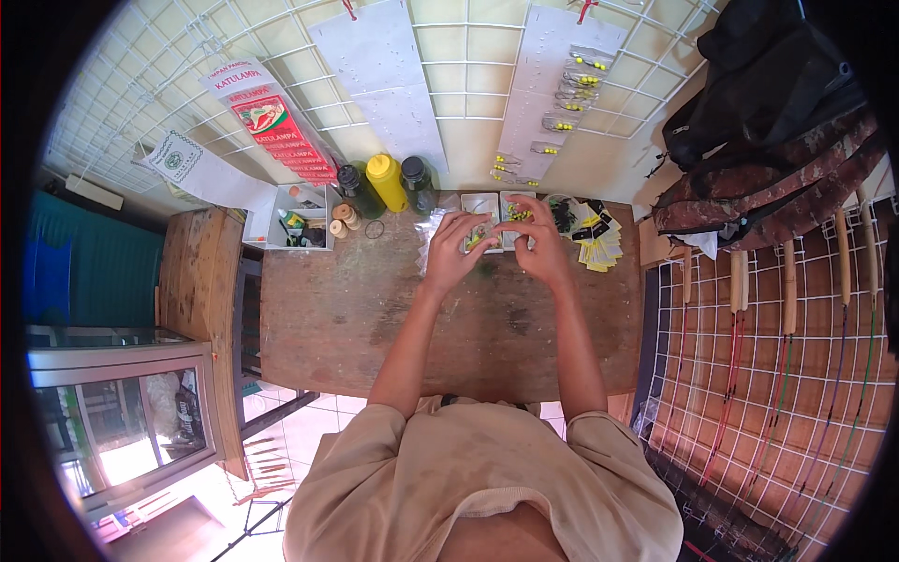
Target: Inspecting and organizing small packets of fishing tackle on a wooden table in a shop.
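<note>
Rectangular white trays, one holding round yellow-green beads, sit near the scuffed wooden tabletop's far edge. Left hand and right hand: above trays, fingers curled; grip cannot be determined.

Yel-grn beads, brn tbl — camo bag

Upper left: legible lettering, repeated, on hanging red-and-white packets; farther left, a round green emblem on a white sheet.
</note>
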Motion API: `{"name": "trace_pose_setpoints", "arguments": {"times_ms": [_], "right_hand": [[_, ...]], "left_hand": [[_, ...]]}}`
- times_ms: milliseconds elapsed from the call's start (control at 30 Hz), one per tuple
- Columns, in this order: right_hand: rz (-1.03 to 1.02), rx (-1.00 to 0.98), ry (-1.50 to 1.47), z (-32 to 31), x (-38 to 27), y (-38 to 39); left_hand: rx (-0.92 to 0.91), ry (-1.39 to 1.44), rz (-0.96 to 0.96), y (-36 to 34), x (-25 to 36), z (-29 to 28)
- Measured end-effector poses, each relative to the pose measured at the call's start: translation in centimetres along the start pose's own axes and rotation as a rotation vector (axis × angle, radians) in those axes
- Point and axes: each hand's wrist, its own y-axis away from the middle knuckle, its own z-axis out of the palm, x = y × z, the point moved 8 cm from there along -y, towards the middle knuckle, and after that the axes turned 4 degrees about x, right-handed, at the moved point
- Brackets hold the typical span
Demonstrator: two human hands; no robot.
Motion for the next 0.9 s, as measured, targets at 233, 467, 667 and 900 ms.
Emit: {"name": "trace_pose_setpoints", "arguments": {"times_ms": [233, 467, 667, 900], "right_hand": [[-0.037, -0.074, 0.110, 1.1, -0.3, 0.1], [-0.070, -0.005, 0.058, 0.6, -0.1, 0.0], [0.160, -0.101, -0.161, 1.9, 0.8, 0.1], [0.220, -0.110, -0.149, 2.1, 1.3, -0.2]], "left_hand": [[-0.003, 0.007, -0.005, 0.1, 0.1, 0.2], [0.012, 0.001, -0.021, 0.2, -0.2, -0.2], [0.055, -0.044, -0.003, 0.2, -0.3, -0.6], [0.035, -0.022, -0.029, 0.2, -0.3, -1.0]]}}
